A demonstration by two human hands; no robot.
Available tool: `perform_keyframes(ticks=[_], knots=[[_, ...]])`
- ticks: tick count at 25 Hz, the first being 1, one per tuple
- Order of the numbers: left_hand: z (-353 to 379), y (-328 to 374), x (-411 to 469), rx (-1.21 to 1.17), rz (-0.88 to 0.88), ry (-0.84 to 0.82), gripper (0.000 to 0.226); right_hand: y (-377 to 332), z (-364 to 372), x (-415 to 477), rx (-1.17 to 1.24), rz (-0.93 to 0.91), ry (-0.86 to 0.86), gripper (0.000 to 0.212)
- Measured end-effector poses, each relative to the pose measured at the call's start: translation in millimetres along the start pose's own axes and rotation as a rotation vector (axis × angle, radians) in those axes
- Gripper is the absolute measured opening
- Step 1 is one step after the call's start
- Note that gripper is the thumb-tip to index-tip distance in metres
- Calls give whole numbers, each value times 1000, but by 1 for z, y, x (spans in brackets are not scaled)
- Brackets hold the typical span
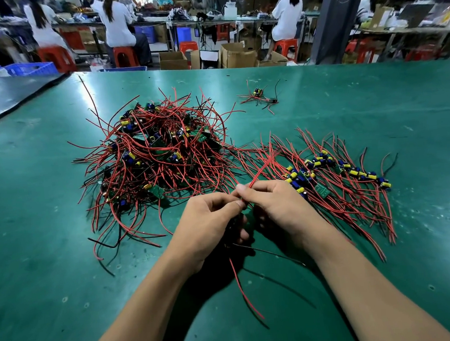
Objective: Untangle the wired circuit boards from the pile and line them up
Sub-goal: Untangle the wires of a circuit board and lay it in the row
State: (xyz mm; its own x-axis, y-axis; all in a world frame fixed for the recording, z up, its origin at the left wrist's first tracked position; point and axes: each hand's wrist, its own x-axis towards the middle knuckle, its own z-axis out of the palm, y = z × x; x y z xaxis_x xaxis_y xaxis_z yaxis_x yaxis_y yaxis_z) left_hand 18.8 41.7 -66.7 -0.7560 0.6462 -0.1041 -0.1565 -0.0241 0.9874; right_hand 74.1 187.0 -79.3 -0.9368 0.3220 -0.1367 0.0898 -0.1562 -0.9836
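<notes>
- Head view: a green tabletop (40, 238) fills the picture. A dark rubber mat (11, 98) lies over its far left corner, and a blue plastic crate (22, 70) stands on the floor beyond that corner.
- Left of centre sits the tangled pile of small green circuit boards with red and black wires (158, 154). Yellow and blue parts show on the boards, and loose wire ends splay out over the tabletop on every side.
- Just in front of the pile's near right edge, the left hand (209, 225) is raised off the tabletop. Its fingers are curled and its thumb and forefinger pinch a bunch of red wires (261, 170).
- That bunch rises up and to the right from between the two hands. One red wire and one black wire hang below the hands towards the near edge. The board they belong to is hidden behind the fingers.
- The right hand (277, 204) touches the left at the fingertips. Its thumb is on top and its fingers are curled, and it pinches the same bunch just above the left hand's grip.
- Open brown cardboard boxes (236, 55) stand on the floor past the far edge.
- A small clump of wired boards (259, 96) lies alone farther back, well apart from the pile.
- To the right of the hands lies a row of wired circuit boards (337, 172). The boards lie side by side in a slanting line, with their red wires fanned out towards both the far and near edges.
</notes>
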Motion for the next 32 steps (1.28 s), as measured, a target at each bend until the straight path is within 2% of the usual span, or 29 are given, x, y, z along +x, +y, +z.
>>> perform_keyframes(ticks=[4,8,14,17,21,26,29,32], knots=[[2,4,-3,5,11,-63,11,-6,-6,4,-80,-108,218,31],[0,5,-4,43,4,-122,10,-13,-15,6,142,-90,368,33],[-1,3,-4,47,-21,-167,11,-25,-17,4,571,98,313,43],[1,1,-4,50,-21,-168,11,-27,-18,3,644,136,263,41],[2,1,-3,46,-32,-137,9,-25,-14,3,551,85,303,39],[0,3,-1,-59,-40,-62,8,-20,-10,5,340,18,286,63],[-3,6,1,-129,-42,-33,8,-16,-14,8,302,13,268,54],[-6,8,3,-214,-46,-41,6,-11,-15,8,146,0,241,33]])
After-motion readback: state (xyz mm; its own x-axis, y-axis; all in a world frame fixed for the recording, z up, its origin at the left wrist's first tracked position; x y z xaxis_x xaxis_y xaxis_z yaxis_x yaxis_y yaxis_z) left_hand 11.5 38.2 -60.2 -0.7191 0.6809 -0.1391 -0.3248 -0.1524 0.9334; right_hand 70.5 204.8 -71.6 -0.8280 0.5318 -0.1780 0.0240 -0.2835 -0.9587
